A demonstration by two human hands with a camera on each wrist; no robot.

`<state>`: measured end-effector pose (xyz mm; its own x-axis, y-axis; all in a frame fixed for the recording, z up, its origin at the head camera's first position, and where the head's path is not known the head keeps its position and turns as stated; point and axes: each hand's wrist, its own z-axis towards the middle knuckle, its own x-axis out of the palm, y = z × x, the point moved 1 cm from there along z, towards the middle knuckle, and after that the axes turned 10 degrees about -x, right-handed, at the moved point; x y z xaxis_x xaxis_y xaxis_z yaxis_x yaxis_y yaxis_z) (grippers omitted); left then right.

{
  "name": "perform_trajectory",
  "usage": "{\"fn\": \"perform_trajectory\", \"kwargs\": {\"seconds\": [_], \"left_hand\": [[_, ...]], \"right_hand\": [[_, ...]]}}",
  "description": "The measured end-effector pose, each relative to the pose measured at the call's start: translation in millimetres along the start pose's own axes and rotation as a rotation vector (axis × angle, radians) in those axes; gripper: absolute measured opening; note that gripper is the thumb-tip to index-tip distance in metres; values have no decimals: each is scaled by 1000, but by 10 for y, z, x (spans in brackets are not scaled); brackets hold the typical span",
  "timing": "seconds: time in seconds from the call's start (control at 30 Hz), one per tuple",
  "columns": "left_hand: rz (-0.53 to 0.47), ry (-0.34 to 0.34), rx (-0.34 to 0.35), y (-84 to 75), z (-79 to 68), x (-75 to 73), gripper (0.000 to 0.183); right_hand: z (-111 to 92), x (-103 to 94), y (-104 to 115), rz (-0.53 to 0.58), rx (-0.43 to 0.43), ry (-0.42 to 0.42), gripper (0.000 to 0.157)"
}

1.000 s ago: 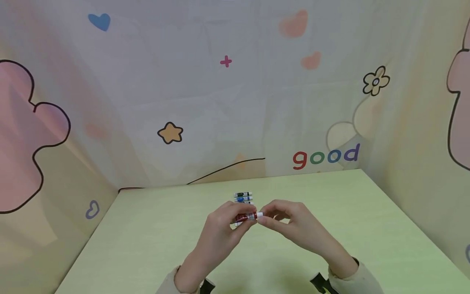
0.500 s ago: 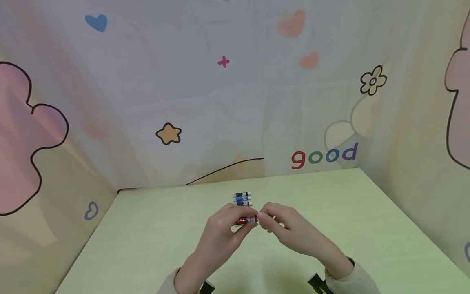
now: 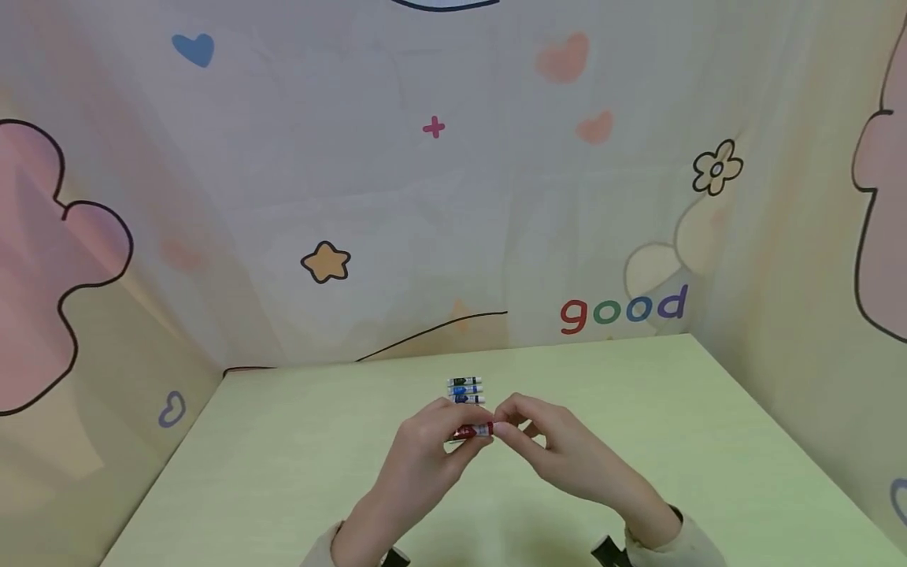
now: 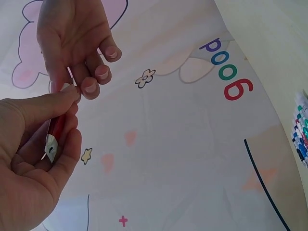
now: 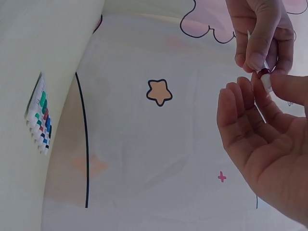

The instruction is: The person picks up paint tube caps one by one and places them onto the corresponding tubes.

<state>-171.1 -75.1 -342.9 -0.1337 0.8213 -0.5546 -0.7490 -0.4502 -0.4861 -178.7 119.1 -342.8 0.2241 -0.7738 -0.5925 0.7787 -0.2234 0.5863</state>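
Observation:
A small paint tube (image 3: 473, 431) with a red label lies crosswise in my left hand (image 3: 425, 449), pinched between thumb and fingers. Its crimped white tail (image 4: 51, 144) pokes out low among the left fingers in the left wrist view. My right hand (image 3: 563, 449) comes in from the other side, thumb and index finger pinching the tube's white cap (image 5: 266, 83). Those fingers cover the cap in the head view. The other right fingers are loosely bent and hold nothing. Both hands are raised in front of the row of paint tubes (image 3: 464, 390).
The row holds several white tubes with green, blue, red and dark labels, side by side on the pale green table (image 3: 283, 472). A printed cloth (image 3: 397, 181) with hearts, a star and the word "good" hangs behind the table.
The right thumb and index finger have closed over the white cap, which showed between the hands a second ago. The left hand keeps its grip on the tube, slightly lower in view.

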Motion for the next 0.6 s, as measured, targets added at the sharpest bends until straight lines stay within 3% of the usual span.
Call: {"fn": "perform_trajectory", "kwargs": {"seconds": [0.2,0.4,0.5,0.6], "left_hand": [[10,34,-70,-2,-25,3,22],[24,56,-70,2,-46,-20,20],[9,72,-71,18,-38,-37,21],[-2,96,-126,55,-17,-74,21]], "right_hand": [[-25,51,-17,-8,34,-2,10],[-42,102,-43,16,75,-10,12],[-29,107,-51,29,58,-18,12],[-8,91,-54,28,46,-35,11]]}}
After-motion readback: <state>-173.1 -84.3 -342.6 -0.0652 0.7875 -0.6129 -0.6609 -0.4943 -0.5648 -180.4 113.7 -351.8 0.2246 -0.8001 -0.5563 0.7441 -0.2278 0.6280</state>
